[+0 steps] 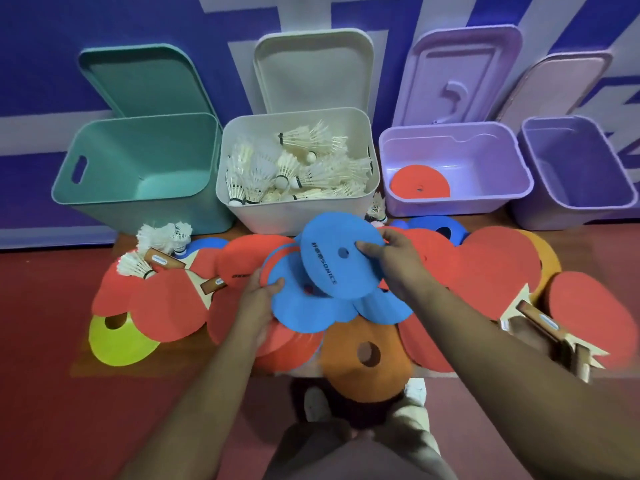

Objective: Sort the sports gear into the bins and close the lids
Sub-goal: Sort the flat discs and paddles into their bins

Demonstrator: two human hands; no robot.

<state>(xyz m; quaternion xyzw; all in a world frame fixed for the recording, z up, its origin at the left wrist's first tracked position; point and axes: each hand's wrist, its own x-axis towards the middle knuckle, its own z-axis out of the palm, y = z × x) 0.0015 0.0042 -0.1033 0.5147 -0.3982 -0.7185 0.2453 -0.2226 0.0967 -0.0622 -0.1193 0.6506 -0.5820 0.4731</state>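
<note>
My right hand (391, 261) grips the edge of a blue disc cone (332, 268) lifted and tilted above the pile. My left hand (258, 299) pinches the rim of a second blue disc (304, 313) lying lower in the pile. Around them lie red discs (495, 271), an orange disc (367, 362), a yellow disc (117, 341) and red table-tennis paddles (166, 306). Loose shuttlecocks (162, 237) sit at the pile's left. Four open bins stand behind: an empty teal bin (138, 161), a white bin (298, 206) full of shuttlecocks, a lilac bin (457, 202) holding one red disc (419, 183), and a purple bin (575, 168).
Each bin's lid leans upright against the blue wall behind it, such as the teal lid (138, 77). More paddles (588, 313) lie at the far right. A shuttlecock (377, 213) sits between the white and lilac bins. My shoes (315, 403) stand on the red floor below the pile.
</note>
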